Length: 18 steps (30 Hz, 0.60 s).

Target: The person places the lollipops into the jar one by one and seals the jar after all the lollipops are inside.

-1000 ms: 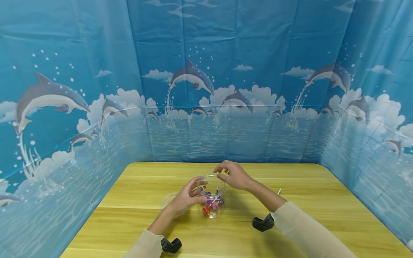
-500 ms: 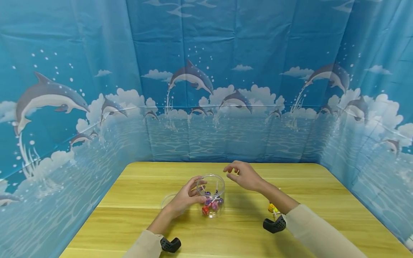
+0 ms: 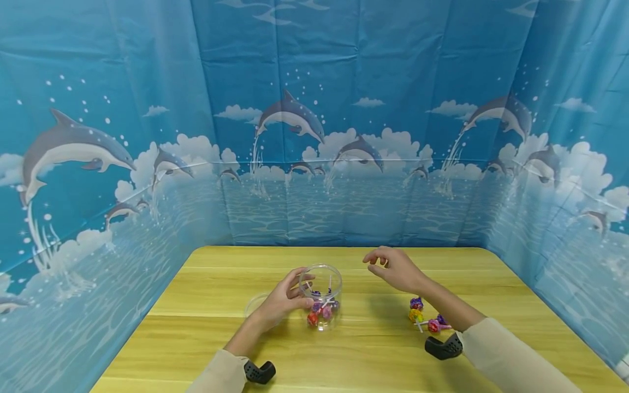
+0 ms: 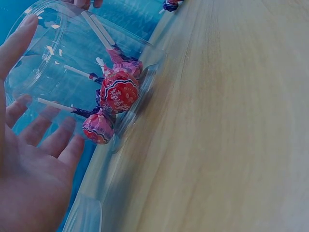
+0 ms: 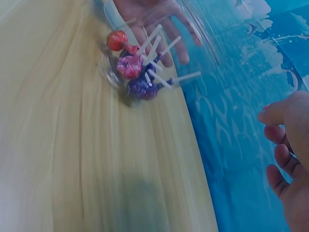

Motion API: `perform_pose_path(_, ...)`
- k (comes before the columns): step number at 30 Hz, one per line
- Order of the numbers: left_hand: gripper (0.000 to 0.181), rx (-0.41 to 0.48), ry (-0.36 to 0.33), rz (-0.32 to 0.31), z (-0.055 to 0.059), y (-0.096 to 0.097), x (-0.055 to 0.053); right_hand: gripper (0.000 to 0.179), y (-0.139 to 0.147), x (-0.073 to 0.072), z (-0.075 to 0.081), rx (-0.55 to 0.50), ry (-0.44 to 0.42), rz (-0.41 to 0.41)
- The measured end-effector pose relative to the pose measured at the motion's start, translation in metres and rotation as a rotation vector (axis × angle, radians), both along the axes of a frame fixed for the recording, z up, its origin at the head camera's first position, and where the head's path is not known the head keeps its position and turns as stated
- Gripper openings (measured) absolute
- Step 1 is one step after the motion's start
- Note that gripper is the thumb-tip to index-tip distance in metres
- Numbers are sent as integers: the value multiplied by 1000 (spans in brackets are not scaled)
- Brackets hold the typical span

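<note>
Within the grip of your left hand (image 3: 281, 303), head view, stands the clear jar (image 3: 337, 292), presumably steadied; loose lollipops (image 3: 415, 315) lie by your right forearm (image 3: 451, 304). Left-wrist view: fingers (image 4: 71, 152) spread behind it. Right-wrist view: your right hand (image 5: 297, 193) hovers relaxed, empty.

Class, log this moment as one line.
left hand: holds jar; right hand: empty, above table; jar: upright, lollipops inside; table: loose lollipops
</note>
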<state>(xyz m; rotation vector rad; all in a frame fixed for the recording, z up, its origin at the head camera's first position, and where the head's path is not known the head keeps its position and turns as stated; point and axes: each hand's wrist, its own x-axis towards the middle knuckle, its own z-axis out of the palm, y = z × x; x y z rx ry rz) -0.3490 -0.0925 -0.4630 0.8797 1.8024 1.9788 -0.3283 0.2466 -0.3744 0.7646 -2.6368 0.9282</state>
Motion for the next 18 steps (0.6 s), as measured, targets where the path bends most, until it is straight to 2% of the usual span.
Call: perform_pose_path(18,75,6,3,-9,-1,0,-1,11,49,26,-15,9,11,-26)
